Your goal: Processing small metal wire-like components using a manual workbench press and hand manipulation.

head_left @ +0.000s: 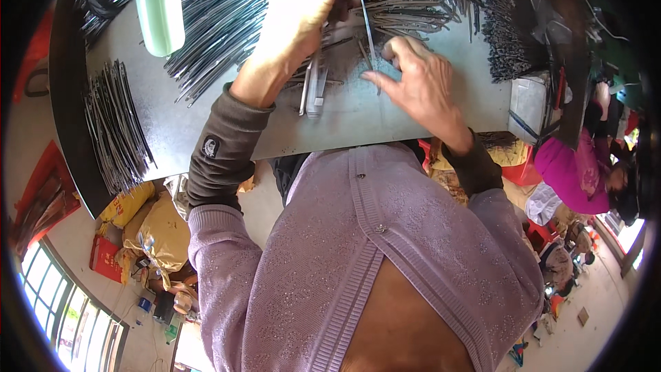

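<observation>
My left hand [303,10] is closed near the top edge, its thumb and fingers pinched together around a thin pale stick-like piece, partly cut off by the picture's edge. From there a thin, light strip [365,21] slants down to my right hand [421,81]. That hand is closed, fingers curled and thumb stretched toward the strip's lower end, with a bit of light blue showing between thumb and fingers. Beneath my hands lie a few loose dark sticks [334,83] and a narrow clear-and-grey piece [315,93], both partly hidden or blurred.
Dark thin sticks [227,27] cover much of the grey tabletop [268,141]; a separate bundle [117,127] lies at left. A pale green curved trough [160,7] stands upper left. Toward the right are more twisted sticks [506,24] and a white container [529,107]. A person in magenta [578,169] sits beyond.
</observation>
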